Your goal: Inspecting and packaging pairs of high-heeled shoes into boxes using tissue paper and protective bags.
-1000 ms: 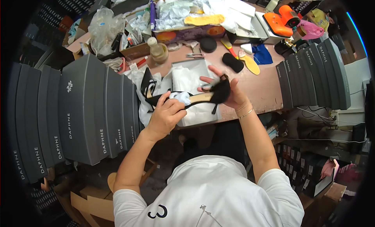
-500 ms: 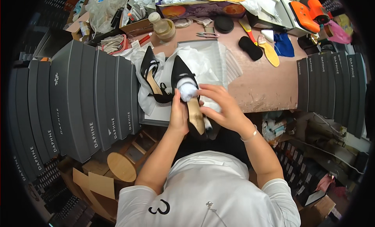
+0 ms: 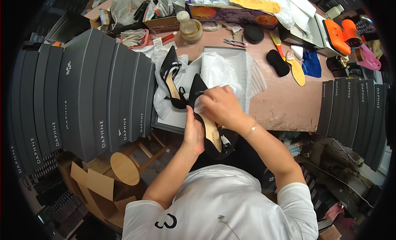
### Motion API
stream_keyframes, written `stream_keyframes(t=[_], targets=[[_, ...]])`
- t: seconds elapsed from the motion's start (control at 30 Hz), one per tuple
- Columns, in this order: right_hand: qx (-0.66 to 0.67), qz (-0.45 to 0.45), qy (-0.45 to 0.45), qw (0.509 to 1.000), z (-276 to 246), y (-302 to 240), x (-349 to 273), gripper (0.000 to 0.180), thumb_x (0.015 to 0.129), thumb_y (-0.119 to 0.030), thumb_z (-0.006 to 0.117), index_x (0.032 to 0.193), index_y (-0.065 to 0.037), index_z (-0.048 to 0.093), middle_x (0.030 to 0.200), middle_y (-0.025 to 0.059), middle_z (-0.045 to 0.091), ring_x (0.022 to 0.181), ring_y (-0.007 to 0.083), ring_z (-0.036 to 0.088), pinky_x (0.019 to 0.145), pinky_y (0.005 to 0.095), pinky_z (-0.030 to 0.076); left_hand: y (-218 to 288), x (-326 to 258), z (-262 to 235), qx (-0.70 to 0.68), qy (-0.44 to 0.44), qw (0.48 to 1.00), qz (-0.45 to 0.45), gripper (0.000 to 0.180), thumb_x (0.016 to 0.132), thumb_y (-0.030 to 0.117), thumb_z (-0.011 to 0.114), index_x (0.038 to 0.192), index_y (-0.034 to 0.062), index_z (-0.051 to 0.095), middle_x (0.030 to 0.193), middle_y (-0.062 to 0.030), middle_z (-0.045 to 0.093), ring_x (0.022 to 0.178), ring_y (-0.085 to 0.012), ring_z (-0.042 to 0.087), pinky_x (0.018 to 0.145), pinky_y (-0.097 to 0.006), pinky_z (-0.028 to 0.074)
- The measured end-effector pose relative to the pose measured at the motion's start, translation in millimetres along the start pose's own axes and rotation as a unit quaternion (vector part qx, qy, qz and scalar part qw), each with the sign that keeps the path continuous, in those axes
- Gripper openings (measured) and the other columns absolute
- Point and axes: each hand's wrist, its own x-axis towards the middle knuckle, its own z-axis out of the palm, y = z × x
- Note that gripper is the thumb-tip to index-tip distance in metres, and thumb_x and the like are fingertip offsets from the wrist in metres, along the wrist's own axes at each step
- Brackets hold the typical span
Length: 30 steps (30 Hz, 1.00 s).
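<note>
A black pointed slingback shoe (image 3: 212, 134) with a beige insole is in my left hand (image 3: 193, 130), held by its side over the table's near edge. My right hand (image 3: 222, 106) is closed with its fingers curled at the shoe's toe opening. It covers that opening, so whatever its fingers hold is hidden. The other black shoe (image 3: 170, 81) of the same kind lies on white tissue paper (image 3: 222, 68) to the left, toe pointing away. Both rest in or over an open grey shoe box (image 3: 248, 79).
Grey shoe boxes (image 3: 88, 99) stand in a row at left, and more boxes (image 3: 350, 108) at right. Farther back are a bottle in a tape roll (image 3: 190, 31), tweezers (image 3: 235, 42), a black round tin (image 3: 253, 34), a yellow insole (image 3: 295, 70) and a blue cloth (image 3: 311, 64). A wooden stool (image 3: 125, 167) is below left.
My right hand has moved in over the toe opening, its fingers now curled. The white wad seen there earlier is hidden. My left hand still holds the shoe. The whole view has shifted slightly.
</note>
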Motion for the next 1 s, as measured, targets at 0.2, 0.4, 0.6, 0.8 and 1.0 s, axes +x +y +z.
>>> stream_keyframes(t=[0.2, 0.4, 0.6, 0.8, 1.0], targets=[[0.031, 0.079, 0.059, 0.995, -25, -7, -19, 0.028, 0.067, -0.008, 0.074, 0.091, -0.008, 0.059, 0.084, 0.0072, 0.057, 0.082, 0.0281, 0.056, 0.071, 0.0394, 0.044, 7, -8, -26, -0.025, 0.015, 1.000, 0.011, 0.079, 0.090, 0.073, 0.027, 0.120, 0.0044, 0.050, 0.099, -0.0102, 0.057, 0.081, -0.0228, 0.057, 0.072, -0.037, 0.049], [0.059, 0.051, -0.092, 0.993, -15, -38, -4, 0.030, 0.072, -0.017, 0.072, 0.096, -0.005, 0.061, 0.093, 0.0114, 0.063, 0.085, 0.0318, 0.061, 0.072, 0.0399, 0.048, 21, -21, -24, 0.030, -0.044, 0.999, -0.004, 0.078, 0.091, 0.072, 0.024, 0.127, 0.0063, 0.047, 0.110, -0.0094, 0.058, 0.095, -0.0211, 0.056, 0.080, -0.036, 0.047], [0.162, 0.178, -0.171, 0.955, -1, -59, -15, 0.033, 0.086, -0.031, 0.062, 0.095, 0.001, 0.056, 0.087, 0.0212, 0.063, 0.080, 0.0409, 0.062, 0.068, 0.0464, 0.049, 2, -56, -4, 0.049, -0.024, 0.997, 0.051, 0.075, 0.094, 0.065, 0.029, 0.144, 0.0088, 0.028, 0.143, -0.0087, 0.037, 0.133, -0.0214, 0.035, 0.110, -0.037, 0.028], [-0.027, 0.027, -0.155, 0.987, 12, -72, -42, 0.028, 0.072, -0.017, 0.069, 0.091, -0.003, 0.054, 0.081, 0.0103, 0.059, 0.071, 0.0263, 0.066, 0.057, 0.0359, 0.053, -9, -65, -30, 0.074, -0.012, 0.997, -0.020, 0.076, 0.092, 0.071, 0.026, 0.135, 0.0094, 0.039, 0.119, -0.0066, 0.052, 0.103, -0.0199, 0.051, 0.087, -0.034, 0.042], [-0.092, 0.002, -0.234, 0.968, 18, -70, -36, 0.034, 0.063, -0.014, 0.074, 0.089, -0.003, 0.055, 0.079, 0.0078, 0.059, 0.065, 0.0229, 0.066, 0.050, 0.0337, 0.052, -18, -54, -49, 0.034, -0.041, 0.995, -0.082, 0.077, 0.091, 0.072, 0.024, 0.130, 0.0074, 0.042, 0.107, -0.0103, 0.059, 0.089, -0.0225, 0.058, 0.075, -0.037, 0.048]])
